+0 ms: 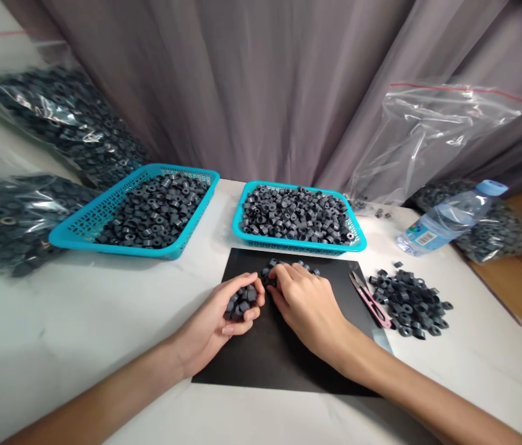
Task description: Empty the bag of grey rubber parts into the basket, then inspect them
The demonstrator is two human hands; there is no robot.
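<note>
My left hand [237, 309] is cupped on its side, fingers curled around a handful of short dark grey rings [241, 303]. They look like rubber or plastic bushings with a hole through the middle. Just right of it, my right hand [304, 293] is bent palm down over the black mat [279, 364]. Thumb and fingertips close on a dark grey ring at the mat's far part; the fingers partly hide it. A few loose rings [304, 266] show behind the knuckles. Pink-handled thread snips [370, 301] lie along the mat's right edge.
Two blue baskets [59, 238] [295, 246] full of rings stand at the back. A loose ring pile [413, 306] lies right, near a water bottle [450, 216]. Bags of rings [57, 111] stand left; a clear zip bag [432, 136] stands back right before the curtain [261, 80].
</note>
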